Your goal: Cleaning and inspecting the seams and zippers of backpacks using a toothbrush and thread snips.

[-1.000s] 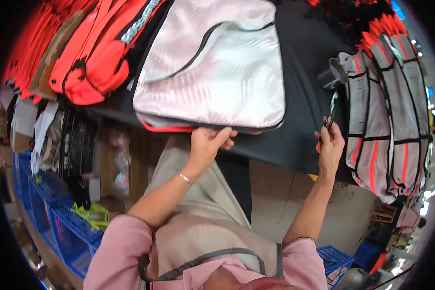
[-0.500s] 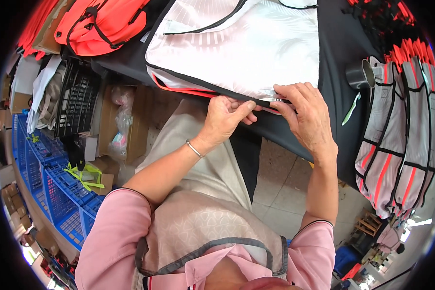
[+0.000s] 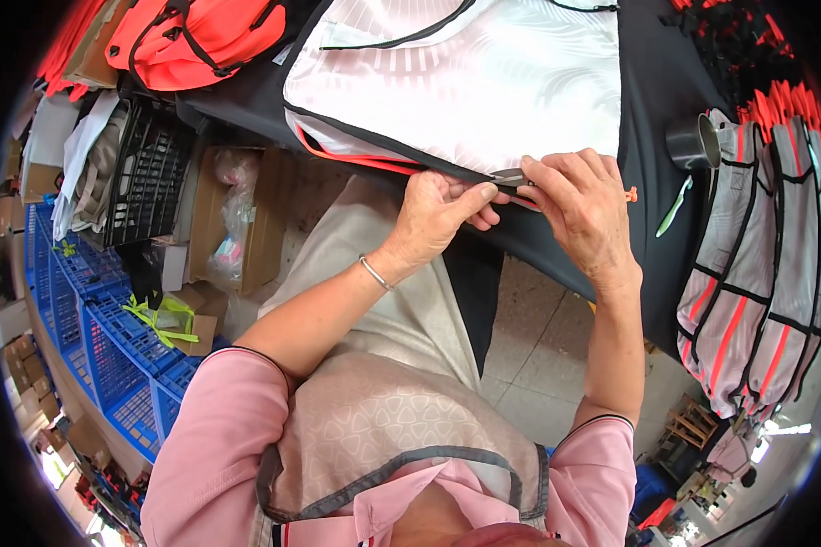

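Observation:
A white fabric bag panel [image 3: 483,82] with black piping and an orange lower edge lies on a black table [image 3: 652,91]. My left hand [image 3: 438,214] pinches the panel's near edge between thumb and fingers. My right hand [image 3: 579,210] is right beside it, holding small metal snips [image 3: 506,177] whose tip rests against that same edge. The two hands nearly touch at the seam. Most of the snips is hidden under my right fingers.
A metal cup [image 3: 693,141] and a pale green tool [image 3: 675,208] sit on the table to the right, beside hanging grey-and-orange panels [image 3: 757,273]. Orange bags [image 3: 201,36] lie far left. Below are a black crate [image 3: 146,173], a cardboard box [image 3: 237,219] and blue crates [image 3: 109,365].
My right hand has come in from the table's right side with the snips to the panel's near edge. My left hand has stayed on that edge, now pinching it.

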The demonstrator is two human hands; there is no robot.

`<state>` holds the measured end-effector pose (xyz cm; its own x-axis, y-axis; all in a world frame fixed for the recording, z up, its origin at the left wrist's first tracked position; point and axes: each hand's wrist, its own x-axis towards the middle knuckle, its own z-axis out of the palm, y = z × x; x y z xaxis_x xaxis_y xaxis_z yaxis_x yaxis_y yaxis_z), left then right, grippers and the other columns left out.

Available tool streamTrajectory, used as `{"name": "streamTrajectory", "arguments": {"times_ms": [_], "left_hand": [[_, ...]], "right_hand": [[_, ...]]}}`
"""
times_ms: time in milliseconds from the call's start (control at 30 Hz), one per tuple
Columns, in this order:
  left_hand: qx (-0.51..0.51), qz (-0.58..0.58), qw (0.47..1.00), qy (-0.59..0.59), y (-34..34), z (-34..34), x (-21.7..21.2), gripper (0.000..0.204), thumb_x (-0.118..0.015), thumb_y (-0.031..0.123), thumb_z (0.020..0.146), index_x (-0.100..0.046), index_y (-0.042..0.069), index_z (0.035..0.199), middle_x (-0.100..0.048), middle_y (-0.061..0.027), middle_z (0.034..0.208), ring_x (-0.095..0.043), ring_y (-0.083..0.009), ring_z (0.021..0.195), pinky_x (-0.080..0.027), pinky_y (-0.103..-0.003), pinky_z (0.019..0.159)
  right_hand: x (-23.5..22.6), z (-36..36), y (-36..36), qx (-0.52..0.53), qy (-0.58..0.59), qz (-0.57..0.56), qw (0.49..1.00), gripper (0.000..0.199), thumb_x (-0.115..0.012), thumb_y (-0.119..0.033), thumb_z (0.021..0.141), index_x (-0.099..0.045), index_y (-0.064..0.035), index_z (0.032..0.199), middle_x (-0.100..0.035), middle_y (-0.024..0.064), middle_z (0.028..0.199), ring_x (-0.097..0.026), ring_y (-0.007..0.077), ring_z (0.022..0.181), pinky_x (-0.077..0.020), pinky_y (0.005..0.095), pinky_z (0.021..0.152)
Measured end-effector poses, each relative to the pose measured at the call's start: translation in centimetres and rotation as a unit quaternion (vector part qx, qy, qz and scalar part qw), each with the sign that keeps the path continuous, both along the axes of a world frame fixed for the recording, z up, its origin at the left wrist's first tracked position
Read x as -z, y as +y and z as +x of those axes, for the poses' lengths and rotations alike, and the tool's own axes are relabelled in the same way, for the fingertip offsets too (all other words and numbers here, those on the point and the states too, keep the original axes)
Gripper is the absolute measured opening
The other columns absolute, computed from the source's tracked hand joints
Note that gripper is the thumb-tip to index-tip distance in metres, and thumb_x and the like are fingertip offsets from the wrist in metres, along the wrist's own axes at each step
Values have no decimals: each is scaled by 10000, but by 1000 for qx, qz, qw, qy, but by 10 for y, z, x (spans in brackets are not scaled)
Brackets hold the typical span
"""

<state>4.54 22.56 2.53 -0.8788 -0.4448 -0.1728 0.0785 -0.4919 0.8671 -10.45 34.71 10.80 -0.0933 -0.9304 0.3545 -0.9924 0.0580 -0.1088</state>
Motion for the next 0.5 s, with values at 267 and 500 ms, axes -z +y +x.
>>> {"name": "streamTrajectory", "arguments": {"times_ms": [267, 500], "left_hand": [[11, 10, 1000, -9, -2, 0, 6, 284, -651, 173, 949, -667, -81, 1075, -726, -130, 930, -674, -124, 720, -584, -255, 651], [11, 2, 1000, -2, -1, -1, 5, 278, -648, 169, 950, -668, -83, 1064, -724, -141, 927, -678, -134, 733, -587, -257, 654]], "right_hand": [[5, 0, 1, -7, -4, -27, 1000, 270, -768, -162, 764, -697, -109, 1019, -636, -17, 872, -570, 174, 792, -421, 328, 724], [4, -3, 3, 7, -85, -18, 996, 212, -758, -158, 792, -707, -106, 991, -631, -7, 828, -548, 187, 766, -418, 328, 715]]}}
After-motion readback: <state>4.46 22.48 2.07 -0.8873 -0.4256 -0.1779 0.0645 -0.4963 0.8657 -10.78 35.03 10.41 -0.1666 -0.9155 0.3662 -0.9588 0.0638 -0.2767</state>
